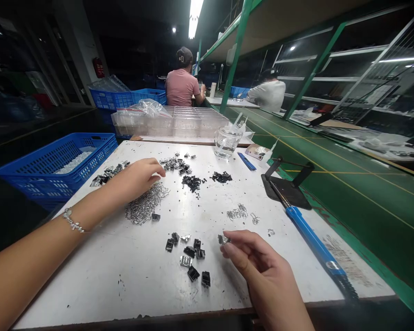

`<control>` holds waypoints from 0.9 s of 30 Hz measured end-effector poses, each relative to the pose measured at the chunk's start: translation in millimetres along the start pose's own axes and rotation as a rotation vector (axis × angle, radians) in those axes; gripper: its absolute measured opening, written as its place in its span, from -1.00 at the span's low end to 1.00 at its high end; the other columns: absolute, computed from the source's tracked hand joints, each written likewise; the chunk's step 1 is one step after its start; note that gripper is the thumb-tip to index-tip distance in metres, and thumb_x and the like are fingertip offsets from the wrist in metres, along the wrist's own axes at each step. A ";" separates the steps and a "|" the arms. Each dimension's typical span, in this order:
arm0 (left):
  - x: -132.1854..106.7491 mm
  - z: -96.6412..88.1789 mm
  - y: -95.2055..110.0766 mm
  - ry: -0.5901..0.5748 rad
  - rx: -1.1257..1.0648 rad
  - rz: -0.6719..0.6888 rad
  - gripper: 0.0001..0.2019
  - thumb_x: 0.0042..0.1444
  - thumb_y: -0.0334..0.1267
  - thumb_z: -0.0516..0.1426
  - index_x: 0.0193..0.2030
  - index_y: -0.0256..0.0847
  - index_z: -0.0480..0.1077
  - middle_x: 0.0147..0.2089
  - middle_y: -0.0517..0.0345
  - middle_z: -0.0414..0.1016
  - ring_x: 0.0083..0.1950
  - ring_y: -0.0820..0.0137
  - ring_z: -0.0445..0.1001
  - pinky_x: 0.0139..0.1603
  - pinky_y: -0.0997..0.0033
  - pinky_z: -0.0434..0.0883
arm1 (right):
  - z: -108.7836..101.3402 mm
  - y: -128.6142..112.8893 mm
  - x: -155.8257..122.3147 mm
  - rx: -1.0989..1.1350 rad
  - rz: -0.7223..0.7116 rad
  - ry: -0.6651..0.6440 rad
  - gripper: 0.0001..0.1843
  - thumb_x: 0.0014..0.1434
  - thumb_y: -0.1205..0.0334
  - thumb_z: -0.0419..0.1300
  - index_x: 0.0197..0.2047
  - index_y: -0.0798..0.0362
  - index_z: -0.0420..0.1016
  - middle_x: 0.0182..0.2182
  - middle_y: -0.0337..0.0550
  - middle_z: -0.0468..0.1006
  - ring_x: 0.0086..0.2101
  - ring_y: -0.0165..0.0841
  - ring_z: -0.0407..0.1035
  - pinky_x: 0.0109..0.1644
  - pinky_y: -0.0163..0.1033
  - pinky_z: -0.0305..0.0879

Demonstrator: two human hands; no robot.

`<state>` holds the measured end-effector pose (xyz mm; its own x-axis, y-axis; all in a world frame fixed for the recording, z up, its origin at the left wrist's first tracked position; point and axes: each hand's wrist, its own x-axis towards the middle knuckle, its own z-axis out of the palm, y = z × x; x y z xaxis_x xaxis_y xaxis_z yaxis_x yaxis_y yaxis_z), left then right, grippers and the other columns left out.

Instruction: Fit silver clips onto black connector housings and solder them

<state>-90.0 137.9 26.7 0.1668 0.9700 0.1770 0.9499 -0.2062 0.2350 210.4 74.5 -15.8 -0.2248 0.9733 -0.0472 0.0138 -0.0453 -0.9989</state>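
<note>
My right hand point(262, 266), low on the right, pinches a small silver metal clip part point(223, 239) between thumb and fingertips. My left hand point(141, 178) is stretched out over the left of the table, its thumb apart from its curled fingers and nothing visible in it. Below it spreads a pile of bent wire pieces point(143, 208). Just past its fingertips lies a cluster of black-and-silver parts point(179, 164). Several small black housings point(193, 273) and a silver plate point(185, 261) lie to the left of my right hand.
Small black pieces point(192, 183) and loose wire clips point(238, 212) lie mid-table. A soldering iron with blue handle point(310, 239) leans on a black stand point(290, 186) at right. A glass cup point(227, 141) stands behind; a blue crate point(62, 165) is left. Two people sit farther off.
</note>
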 end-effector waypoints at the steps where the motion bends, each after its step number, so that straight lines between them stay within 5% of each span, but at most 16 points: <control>1: 1.7 3.3 -3.1 0.007 0.012 0.021 -0.76 0.18 -0.31 -0.01 -0.19 -0.23 0.48 -0.09 -0.04 0.46 -0.21 0.29 0.42 -0.20 0.29 0.29 | 0.7 -0.7 0.0 0.005 -0.002 0.001 -0.82 0.04 0.10 0.35 -0.25 -0.10 0.57 -0.38 -0.27 0.56 -0.34 -0.47 0.43 -0.28 -0.55 0.34; 12: 13.5 3.9 2.8 -0.205 -0.028 0.177 -0.83 0.15 -0.29 0.08 -0.32 -0.15 0.52 -0.26 0.04 0.51 -0.05 0.22 0.32 -0.13 0.32 0.26 | 2.1 1.1 1.0 0.007 -0.038 0.008 -0.85 0.04 0.12 0.35 -0.27 -0.10 0.59 -0.35 -0.28 0.57 -0.33 -0.47 0.45 -0.28 -0.57 0.35; 19: 14.1 7.4 6.0 -0.233 -0.088 0.000 -0.87 0.08 -0.32 0.09 -0.30 -0.17 0.48 -0.21 -0.01 0.49 -0.21 0.26 0.42 -0.33 0.37 0.28 | 3.5 -3.5 0.7 -0.008 -0.029 0.016 -0.85 0.04 0.12 0.34 -0.28 -0.08 0.59 -0.35 -0.26 0.58 -0.33 -0.46 0.46 -0.27 -0.56 0.36; 27: 5.1 -5.1 9.6 -0.129 -0.241 -0.199 -0.77 0.11 -0.21 0.07 -0.19 -0.12 0.53 -0.14 0.12 0.59 -0.16 0.31 0.50 -0.21 0.42 0.37 | 3.5 -2.4 1.7 -0.020 -0.026 0.018 -0.83 0.03 0.11 0.35 -0.27 -0.07 0.59 -0.34 -0.24 0.58 -0.32 -0.44 0.46 -0.28 -0.54 0.37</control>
<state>-81.4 140.2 34.8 0.0315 0.9994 -0.0140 0.8797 -0.0211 0.4750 206.5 75.5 -13.5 -0.2073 0.9781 -0.0208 0.0277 -0.0154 -0.9995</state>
